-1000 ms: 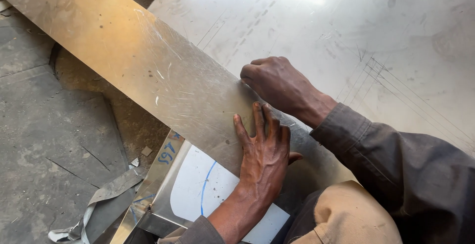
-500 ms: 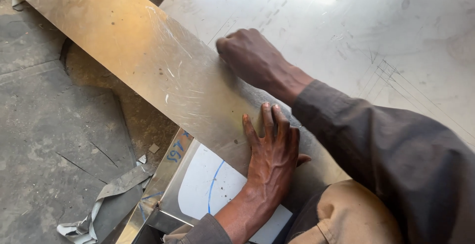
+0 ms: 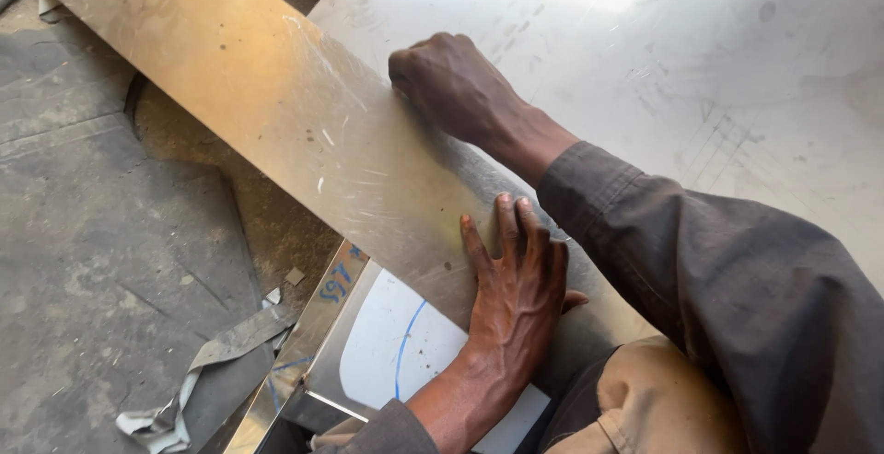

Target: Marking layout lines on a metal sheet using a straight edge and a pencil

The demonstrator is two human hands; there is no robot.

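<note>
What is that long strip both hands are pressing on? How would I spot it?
Start from the big pale metal sheet filling the upper right. Along its left edge lies a long flat metal strip, running diagonally from the top left down to the left hand. Its dull brass-yellow, scratched surface sets it apart from the silvery sheet.

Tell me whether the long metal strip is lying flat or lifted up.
Lying flat. The metal strip rests across the steel sheet, the left hand spread palm-down on it, the right hand fisted at its edge.
</note>
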